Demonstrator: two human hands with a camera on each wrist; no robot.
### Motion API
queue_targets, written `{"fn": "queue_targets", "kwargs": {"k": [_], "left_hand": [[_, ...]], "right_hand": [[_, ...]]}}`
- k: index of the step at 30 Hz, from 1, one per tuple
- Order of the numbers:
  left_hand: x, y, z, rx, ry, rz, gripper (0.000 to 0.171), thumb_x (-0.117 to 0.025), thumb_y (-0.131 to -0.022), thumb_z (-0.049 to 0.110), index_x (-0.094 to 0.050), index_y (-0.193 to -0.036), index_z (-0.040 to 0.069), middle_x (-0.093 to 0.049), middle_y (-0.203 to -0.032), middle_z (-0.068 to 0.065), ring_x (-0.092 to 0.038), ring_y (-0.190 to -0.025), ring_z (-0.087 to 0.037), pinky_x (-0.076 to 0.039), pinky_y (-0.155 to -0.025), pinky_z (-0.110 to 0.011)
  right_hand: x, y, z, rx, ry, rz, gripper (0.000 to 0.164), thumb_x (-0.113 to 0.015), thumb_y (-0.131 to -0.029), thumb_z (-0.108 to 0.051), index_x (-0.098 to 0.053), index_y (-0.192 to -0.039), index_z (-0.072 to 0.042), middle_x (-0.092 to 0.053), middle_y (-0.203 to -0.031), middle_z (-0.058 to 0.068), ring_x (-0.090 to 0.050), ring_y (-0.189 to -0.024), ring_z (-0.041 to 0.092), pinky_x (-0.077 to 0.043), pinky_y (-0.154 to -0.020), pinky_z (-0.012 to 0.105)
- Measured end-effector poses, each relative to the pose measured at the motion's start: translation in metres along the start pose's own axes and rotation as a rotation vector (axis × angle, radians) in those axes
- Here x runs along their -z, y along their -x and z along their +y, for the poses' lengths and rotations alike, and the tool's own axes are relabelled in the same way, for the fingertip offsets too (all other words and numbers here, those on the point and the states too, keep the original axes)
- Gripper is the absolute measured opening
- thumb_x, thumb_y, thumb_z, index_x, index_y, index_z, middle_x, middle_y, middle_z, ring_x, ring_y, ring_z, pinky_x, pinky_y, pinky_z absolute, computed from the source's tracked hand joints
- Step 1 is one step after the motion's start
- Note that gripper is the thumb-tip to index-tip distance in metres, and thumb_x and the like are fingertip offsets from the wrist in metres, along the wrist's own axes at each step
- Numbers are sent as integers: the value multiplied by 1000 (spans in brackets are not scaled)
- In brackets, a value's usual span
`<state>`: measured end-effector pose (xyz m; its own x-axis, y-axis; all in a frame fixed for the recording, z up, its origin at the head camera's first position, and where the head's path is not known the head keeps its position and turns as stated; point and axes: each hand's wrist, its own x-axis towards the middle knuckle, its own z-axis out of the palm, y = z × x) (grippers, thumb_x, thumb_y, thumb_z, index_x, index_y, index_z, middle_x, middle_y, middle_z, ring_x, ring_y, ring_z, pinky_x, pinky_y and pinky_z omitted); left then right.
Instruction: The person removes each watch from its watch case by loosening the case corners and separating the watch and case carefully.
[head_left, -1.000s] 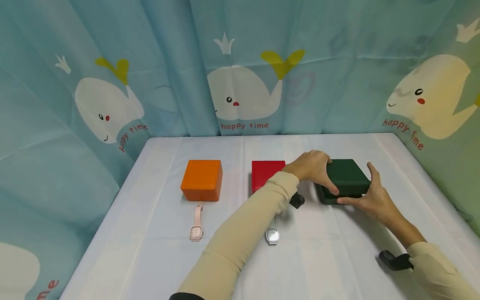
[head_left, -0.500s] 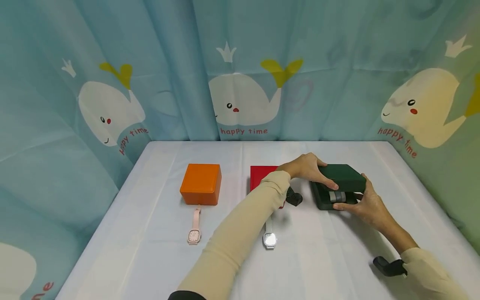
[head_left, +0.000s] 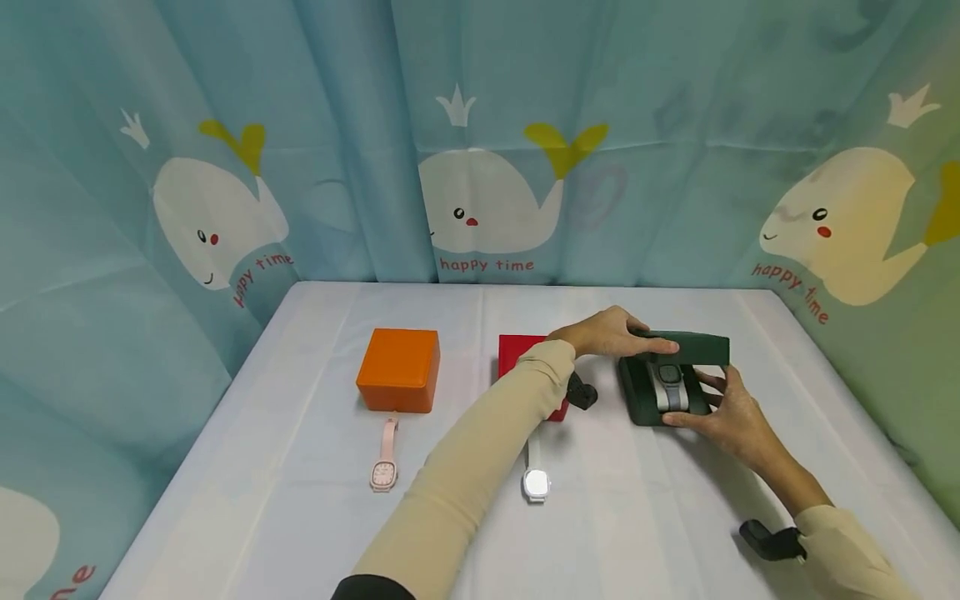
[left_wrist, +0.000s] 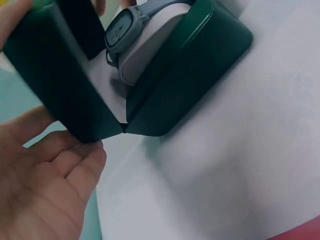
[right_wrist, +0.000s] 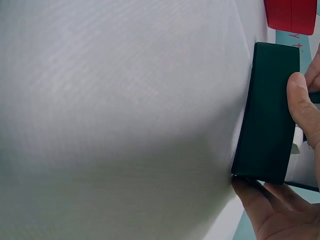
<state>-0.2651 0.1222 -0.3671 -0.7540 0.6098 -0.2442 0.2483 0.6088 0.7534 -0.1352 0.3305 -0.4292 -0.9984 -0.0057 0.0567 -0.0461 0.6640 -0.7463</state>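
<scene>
At the right of the table stands a dark green hinged watch box, its lid point(head_left: 693, 348) tipped up from its base point(head_left: 639, 398). Inside, a watch with a grey strap point(head_left: 670, 379) is wrapped round a pale cushion; its dark face shows in the left wrist view too. My left hand point(head_left: 609, 333) holds the lid, thumb along the front edge and fingers behind. With my right hand point(head_left: 731, 417) I grip the base, thumb on its near rim and fingers at the right side. The right wrist view shows that thumb on the green wall point(right_wrist: 270, 110).
A closed orange box point(head_left: 399, 367) stands at the left with a pink watch point(head_left: 384, 471) in front. Partly behind my left forearm is a red box point(head_left: 517, 352), with a silver white-strapped watch point(head_left: 536, 483) nearer me. A printed curtain point(head_left: 345, 167) borders the table.
The green box's lid, closed a second ago, has swung up and back with my left hand, uncovering the grey watch. My right hand stays on the base.
</scene>
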Motion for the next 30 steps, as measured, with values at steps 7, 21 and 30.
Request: {"fn": "queue_targets", "kwargs": {"k": [7, 21, 30], "left_hand": [[-6, 2, -1, -1, 139, 47, 80, -39, -98, 72, -49, -153, 15, -52, -148, 3, -45, -137, -15, -37, -110, -38], [-10, 4, 23, 37, 110, 376, 65, -38, -104, 61, -60, -143, 14, -67, -126, 2, -61, -118, -20, -48, -95, -41], [-16, 9, 19, 12, 108, 417, 74, -37, -100, 70, -54, -149, 18, -64, -133, 1, -58, -122, -17, -46, -98, -42]], "right_hand": [[-3, 3, 2, -34, -5, -9, 131, -91, -79, -19, 12, -154, 10, -36, -147, 42, -44, -125, 63, -47, -94, 57], [3, -3, -2, -19, 21, -19, 109, -90, -79, -22, -17, -152, 12, -30, -150, 42, -40, -126, 65, -43, -96, 66], [5, 0, -2, -26, 46, -76, 104, -87, -84, -27, -19, -152, 12, -26, -153, 39, -38, -129, 63, -42, -95, 67]]}}
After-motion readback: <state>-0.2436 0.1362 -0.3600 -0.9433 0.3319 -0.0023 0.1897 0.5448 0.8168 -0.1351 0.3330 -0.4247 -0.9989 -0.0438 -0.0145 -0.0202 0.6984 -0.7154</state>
